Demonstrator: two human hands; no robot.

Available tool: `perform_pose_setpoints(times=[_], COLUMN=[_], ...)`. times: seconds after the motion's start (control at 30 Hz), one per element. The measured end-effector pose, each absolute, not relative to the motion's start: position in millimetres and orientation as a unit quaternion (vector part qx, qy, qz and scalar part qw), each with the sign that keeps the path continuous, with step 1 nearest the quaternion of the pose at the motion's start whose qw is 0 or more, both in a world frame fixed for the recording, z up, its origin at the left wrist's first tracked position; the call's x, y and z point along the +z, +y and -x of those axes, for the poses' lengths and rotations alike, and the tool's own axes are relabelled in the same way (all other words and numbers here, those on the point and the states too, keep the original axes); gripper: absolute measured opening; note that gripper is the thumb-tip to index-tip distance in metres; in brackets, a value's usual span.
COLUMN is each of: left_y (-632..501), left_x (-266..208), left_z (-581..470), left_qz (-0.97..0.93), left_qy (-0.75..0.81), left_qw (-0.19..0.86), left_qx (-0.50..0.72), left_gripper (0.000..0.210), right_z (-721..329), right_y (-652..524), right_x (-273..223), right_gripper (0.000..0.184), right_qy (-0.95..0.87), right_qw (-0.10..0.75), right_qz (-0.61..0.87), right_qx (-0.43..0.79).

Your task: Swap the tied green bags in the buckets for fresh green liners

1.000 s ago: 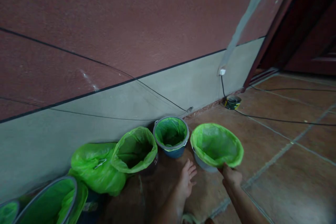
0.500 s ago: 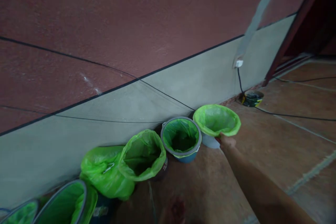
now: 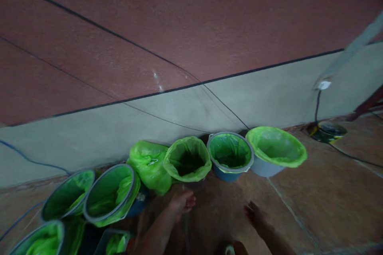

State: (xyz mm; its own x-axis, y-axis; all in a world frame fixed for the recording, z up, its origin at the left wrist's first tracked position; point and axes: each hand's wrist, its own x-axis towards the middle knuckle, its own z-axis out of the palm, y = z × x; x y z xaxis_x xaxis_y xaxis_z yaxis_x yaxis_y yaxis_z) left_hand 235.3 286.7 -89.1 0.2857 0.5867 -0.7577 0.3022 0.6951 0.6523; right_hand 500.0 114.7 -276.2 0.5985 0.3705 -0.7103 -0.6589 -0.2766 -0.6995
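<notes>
My left hand (image 3: 181, 203) hovers just in front of a dark bin lined with a pale green bag (image 3: 188, 173). Its fingers are loosely bent and apart, with nothing in them. To the right, my right hand (image 3: 256, 215) hangs over the floor, somewhat blurred, fingers apart and bare. Beyond it stands a light grey bin (image 3: 266, 167) with a green bag folded over its rim. A blue bin with a grey rim ring (image 3: 229, 175) and green liner sits between the two. Left of the dark bin lies a full green bag (image 3: 149, 163) against the wall.
Several lined bins with grey rims (image 3: 115, 191) crowd the lower left. Black cables cross the red and grey wall (image 3: 179, 107), one running to a white plug (image 3: 324, 85). A dark pot (image 3: 329, 131) stands far right. A blue cable (image 3: 32, 159) runs at left.
My right hand has let go of the light grey bin's bag edge and drawn back. My left hand has come into view near the dark bin. The view has swung left.
</notes>
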Motion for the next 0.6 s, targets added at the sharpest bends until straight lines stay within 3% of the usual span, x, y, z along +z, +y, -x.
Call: perform_pose_setpoints(times=[0.13, 0.27, 0.43, 0.6], left_y=[314.2, 334.5, 356.1, 370.2], left_x=[-48.3, -33.0, -62.3, -116.7], left_z=[-184.5, -142.5, -175.8, -248.0], left_qz=[-0.409, -0.352, -0.305, -0.3], left_qy=[0.569, 0.63, 0.652, 0.65], left_qw=[0.697, 0.666, 0.671, 0.68], left_qx=[0.155, 0.188, 0.178, 0.161], left_gripper=[0.028, 0.035, 0.055, 0.051], right_z=[-453.4, -455.8, -498.0, -515.2], right_y=[128.8, 168.8, 215.1, 246.9], right_x=[-253.1, -206.7, -164.9, -158.2], right_gripper=[0.03, 0.036, 0.037, 0.029], right_qy=[0.111, 0.068, 0.113, 0.125], right_qw=[0.555, 0.558, 0.563, 0.556], right_qz=[0.641, 0.651, 0.679, 0.681], right_qx=[0.518, 0.51, 0.457, 0.46])
